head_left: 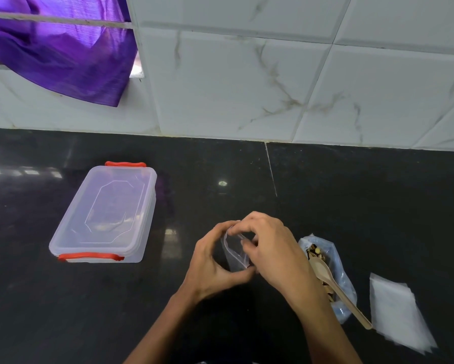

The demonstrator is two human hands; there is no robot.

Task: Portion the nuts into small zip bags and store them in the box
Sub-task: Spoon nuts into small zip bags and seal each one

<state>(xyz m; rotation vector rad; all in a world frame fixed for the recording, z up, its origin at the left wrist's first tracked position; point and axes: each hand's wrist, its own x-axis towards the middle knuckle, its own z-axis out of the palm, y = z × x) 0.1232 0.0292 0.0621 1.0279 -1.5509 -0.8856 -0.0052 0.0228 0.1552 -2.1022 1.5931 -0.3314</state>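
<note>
Fingers of your left hand (215,261) and right hand (270,248) pinch the small bag (235,252), mouth toward the counter's (220,164) back edge, open counter between it and the box (108,214)

Both forearms reach forward, left grip (215,261) and right grip (270,248) curled, fingertips meeting.

One lidded box (104,214) at nine o'clock, one small zip bag (235,252) at centre, one bag of nuts (333,279), one wooden spoon (336,287), one stack of bags (399,313) at four o'clock.
</note>
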